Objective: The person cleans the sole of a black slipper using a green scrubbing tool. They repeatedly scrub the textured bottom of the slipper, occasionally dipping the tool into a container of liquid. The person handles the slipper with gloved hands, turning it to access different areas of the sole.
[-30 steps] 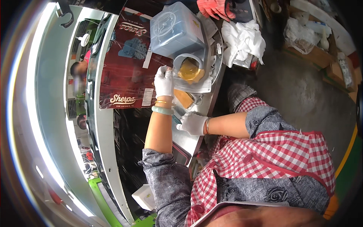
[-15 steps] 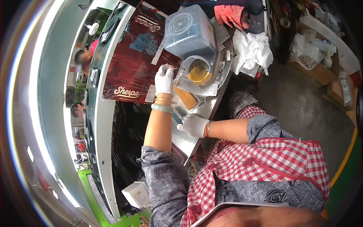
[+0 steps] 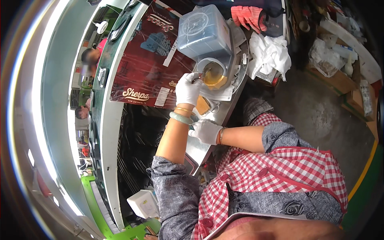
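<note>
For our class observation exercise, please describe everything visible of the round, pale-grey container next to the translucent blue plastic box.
The round, pale-grey container looks like smooth plastic, with a curved wall and an open mouth facing the camera. Amber-yellow, translucent-looking material fills part of the mouth and covers its lower edge. The translucent blue plastic box is just above it in the picture. The white-gloved left hand is at its left edge; contact cannot be confirmed.

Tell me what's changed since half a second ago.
The left hand has moved right, to the left edge of the white ring; whether it grips anything is unclear. The right hand stays over the table's near end. The bin, red glove and white cloth stay put, though the view has shifted slightly.
</note>
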`<state>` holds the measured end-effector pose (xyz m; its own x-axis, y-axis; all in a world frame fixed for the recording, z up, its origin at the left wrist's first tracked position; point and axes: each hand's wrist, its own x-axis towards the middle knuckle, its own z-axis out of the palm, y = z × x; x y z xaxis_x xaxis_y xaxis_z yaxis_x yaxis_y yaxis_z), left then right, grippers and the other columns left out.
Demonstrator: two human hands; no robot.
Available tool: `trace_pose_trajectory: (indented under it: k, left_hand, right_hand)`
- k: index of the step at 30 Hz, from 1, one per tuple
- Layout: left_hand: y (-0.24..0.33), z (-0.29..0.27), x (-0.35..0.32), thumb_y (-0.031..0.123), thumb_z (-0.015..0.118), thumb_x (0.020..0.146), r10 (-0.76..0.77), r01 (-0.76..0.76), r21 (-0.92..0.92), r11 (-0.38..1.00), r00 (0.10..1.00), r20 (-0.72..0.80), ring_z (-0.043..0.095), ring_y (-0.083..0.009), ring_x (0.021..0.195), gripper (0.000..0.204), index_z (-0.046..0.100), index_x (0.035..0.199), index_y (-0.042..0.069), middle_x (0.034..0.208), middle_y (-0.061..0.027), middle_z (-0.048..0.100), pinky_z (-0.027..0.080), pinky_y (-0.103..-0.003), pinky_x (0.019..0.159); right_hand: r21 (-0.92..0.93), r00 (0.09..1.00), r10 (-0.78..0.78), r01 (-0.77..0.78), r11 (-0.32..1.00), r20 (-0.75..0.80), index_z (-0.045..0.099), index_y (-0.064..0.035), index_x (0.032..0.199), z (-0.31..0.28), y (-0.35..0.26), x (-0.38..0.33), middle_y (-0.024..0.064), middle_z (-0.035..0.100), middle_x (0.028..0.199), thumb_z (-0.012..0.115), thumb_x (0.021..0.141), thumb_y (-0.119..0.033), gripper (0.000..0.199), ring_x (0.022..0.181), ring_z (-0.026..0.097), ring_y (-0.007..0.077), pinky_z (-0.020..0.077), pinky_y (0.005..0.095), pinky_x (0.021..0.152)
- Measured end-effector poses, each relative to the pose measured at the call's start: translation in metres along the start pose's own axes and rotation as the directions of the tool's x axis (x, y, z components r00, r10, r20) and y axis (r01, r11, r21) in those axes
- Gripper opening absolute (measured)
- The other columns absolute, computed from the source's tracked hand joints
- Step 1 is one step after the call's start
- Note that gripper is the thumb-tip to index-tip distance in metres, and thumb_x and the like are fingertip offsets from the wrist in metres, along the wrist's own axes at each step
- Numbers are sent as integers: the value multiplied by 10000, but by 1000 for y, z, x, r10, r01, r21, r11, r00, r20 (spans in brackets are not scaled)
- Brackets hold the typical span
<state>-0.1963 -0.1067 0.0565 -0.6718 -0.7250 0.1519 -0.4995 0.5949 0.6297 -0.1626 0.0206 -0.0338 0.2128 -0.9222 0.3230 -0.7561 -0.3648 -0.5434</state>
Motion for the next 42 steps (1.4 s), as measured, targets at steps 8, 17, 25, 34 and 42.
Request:
trace_pose_trajectory:
  k: [8,17,25,34,42]
  left_hand:
    - [18,-19,12,142,591,767,172,-230,294,928,963,209,610,-274,786,110,675,821,96,839,-70,628,485,-352,700]
    - [9,-9,12,100,591,799,466,-477,455,752,873,147,596,-297,735,36,589,825,75,788,-101,593,473,-389,652]
    - [-9,-4,4,97,649,803,-128,134,-151,979,990,49,594,-125,705,109,672,899,50,800,-88,656,471,-266,675]
    - [2,-6,-5,88,613,800,-23,23,11,1000,1000,19,599,-167,702,103,648,884,39,806,-73,637,471,-276,664]
    - [18,-6,0,98,622,749,468,-436,454,777,883,48,580,-257,741,108,627,849,135,807,-42,595,464,-379,655]
  right_hand:
    - [-37,996,17,-14,999,91,560,-94,972,-6,-1,3,152,611,859,475,800,-129,194,847,615,294,488,414,682]
    - [-43,995,-3,7,999,98,560,-89,1004,-11,-1,0,140,612,861,470,808,-136,221,843,610,282,474,401,716]
    - [-71,998,-22,26,997,57,568,-90,994,-8,0,-2,113,624,839,471,809,-132,213,840,616,268,481,386,721]
    - [-74,1000,-19,18,997,-15,564,-92,973,-2,3,-4,103,616,807,461,804,-134,203,810,618,260,486,383,688]
    - [-69,1000,-24,22,997,-17,573,-94,955,-4,4,-4,104,618,784,473,797,-122,189,785,623,260,490,384,668]
